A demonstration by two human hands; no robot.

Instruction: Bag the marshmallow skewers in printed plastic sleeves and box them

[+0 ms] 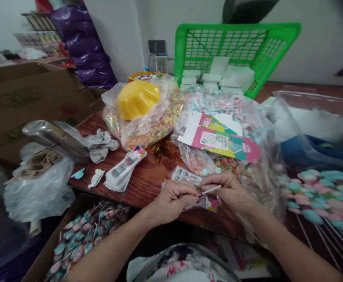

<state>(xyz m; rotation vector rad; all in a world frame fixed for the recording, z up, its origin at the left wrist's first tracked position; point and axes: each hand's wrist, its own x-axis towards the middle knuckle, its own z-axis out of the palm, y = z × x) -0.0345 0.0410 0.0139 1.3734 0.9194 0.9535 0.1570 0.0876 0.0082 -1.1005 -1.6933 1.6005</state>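
We see two bare hands working close together above the near edge of the wooden desk (150,178). Between them is a thin white stick (212,190), held a little tilted, its right end higher. The left hand (174,199) pinches narrowly at the stick's left end, where a small coloured bit shows; we cannot tell exactly what this bit is. The right hand (233,190) is also narrow, with thumb and fingers bent around the stick's other part. Just below the hands we notice a printed wrapper (212,203), partly hidden. To the left, a stack of labels (124,172) lies on the desk. Behind the hands, a colourful printed card (218,137) rests upon plastic bags of sweets. At the right we find many pastel candies on sticks (321,196), and farther behind stands a tilted green basket (239,31).
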